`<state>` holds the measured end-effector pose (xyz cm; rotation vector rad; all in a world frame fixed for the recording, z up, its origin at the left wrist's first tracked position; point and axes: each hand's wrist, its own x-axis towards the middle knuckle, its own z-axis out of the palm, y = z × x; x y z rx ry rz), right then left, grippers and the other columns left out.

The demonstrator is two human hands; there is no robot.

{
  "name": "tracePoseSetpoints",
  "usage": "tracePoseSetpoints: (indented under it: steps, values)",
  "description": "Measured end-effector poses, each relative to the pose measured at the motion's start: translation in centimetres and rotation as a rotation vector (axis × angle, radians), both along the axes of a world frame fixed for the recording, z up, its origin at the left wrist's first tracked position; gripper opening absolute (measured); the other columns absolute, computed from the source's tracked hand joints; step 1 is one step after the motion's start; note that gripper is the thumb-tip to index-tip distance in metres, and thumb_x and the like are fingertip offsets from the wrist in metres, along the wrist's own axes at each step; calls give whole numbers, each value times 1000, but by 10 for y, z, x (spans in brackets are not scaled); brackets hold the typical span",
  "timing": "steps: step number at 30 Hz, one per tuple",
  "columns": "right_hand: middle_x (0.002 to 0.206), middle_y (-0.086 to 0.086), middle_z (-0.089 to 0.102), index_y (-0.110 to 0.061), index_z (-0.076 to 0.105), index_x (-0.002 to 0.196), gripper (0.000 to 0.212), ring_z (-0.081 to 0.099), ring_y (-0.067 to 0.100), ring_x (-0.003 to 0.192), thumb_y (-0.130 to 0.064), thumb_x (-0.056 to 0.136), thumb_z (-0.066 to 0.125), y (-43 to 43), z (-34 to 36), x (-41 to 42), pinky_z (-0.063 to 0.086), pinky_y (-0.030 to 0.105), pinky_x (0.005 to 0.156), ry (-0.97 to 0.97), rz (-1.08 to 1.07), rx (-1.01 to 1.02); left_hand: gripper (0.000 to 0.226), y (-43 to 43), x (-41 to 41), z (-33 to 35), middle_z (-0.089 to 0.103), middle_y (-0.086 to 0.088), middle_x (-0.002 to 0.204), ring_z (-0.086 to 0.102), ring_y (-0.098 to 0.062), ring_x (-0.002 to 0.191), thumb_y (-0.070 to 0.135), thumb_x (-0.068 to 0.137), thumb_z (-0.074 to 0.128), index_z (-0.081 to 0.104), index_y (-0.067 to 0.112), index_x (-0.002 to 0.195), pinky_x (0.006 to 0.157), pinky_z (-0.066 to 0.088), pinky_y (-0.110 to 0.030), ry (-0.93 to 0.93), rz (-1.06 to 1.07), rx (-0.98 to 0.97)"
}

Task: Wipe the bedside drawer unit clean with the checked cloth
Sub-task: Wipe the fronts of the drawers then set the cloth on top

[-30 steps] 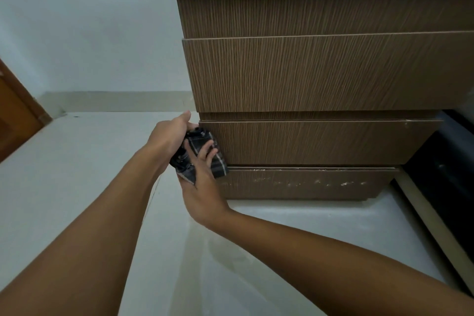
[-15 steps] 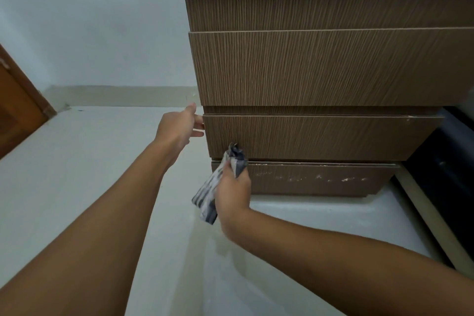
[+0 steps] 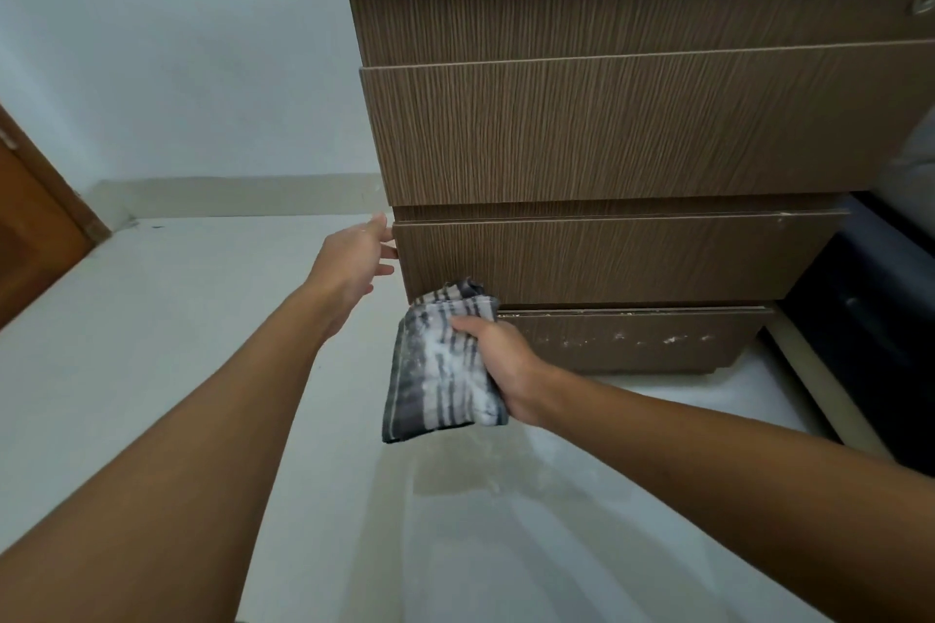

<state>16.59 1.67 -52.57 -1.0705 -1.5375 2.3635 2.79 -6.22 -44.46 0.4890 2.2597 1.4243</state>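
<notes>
Grey checked cloth (image 3: 439, 372) in right grip (image 3: 501, 359)

Single view: head-worn, wide-angle. Vantage low, about level with top of drawer unit (image 3: 632, 132), facing forward and down at its front. Unit near, within arm's reach, fills frame 12 to 3 o'clock; edges bowed by lens. Forearms enter from 7 and 4 o'clock. Left hand (image 3: 354, 263) and right hand (image 3: 506, 364) with checked cloth (image 3: 437, 369) near centre. Floor (image 3: 152, 369) 8 o'clock, wall (image 3: 177, 41) 10, door (image 3: 30, 228) 9.
</notes>
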Motion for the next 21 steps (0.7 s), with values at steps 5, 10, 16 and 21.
tracePoseSetpoints:
  steps: [5, 10, 16, 21]
  values:
    - [103, 19, 74, -4, 66, 110, 29, 71, 35, 95, -25, 95, 55, 17, -13, 47, 57, 49, 86, -58, -55, -109, 25, 13, 13, -33, 60, -11, 126, 57, -26, 101, 18, 105, 32, 56, 12, 110, 89, 47, -39, 39, 19, -171]
    - [107, 19, 73, -5, 65, 114, 34, 70, 36, 100, -30, 94, 56, 33, -23, 82, 51, 54, 94, -81, -126, -199, 45, 35, 39, -71, 45, -16, 145, 44, -36, 130, 6, 100, 32, 36, 3, 145, 102, 39, -41, -107, 121, -152]
    - [109, 20, 72, -4, 64, 118, 48, 70, 37, 100, -35, 82, 72, 55, -27, 114, 51, 56, 93, -59, -153, -186, 38, 50, 48, -114, 56, -21, 131, 53, -38, 119, 19, 99, 40, 51, 1, 130, 101, 43, -42, -194, 374, -5]
    - [100, 20, 74, -4, 63, 115, 47, 73, 36, 89, -27, 77, 78, 67, -24, 140, 58, 52, 80, -85, -260, -72, 38, 51, 48, -121, 61, -20, 123, 57, -37, 113, 28, 96, 51, 57, 1, 122, 96, 46, -41, -204, 439, 29]
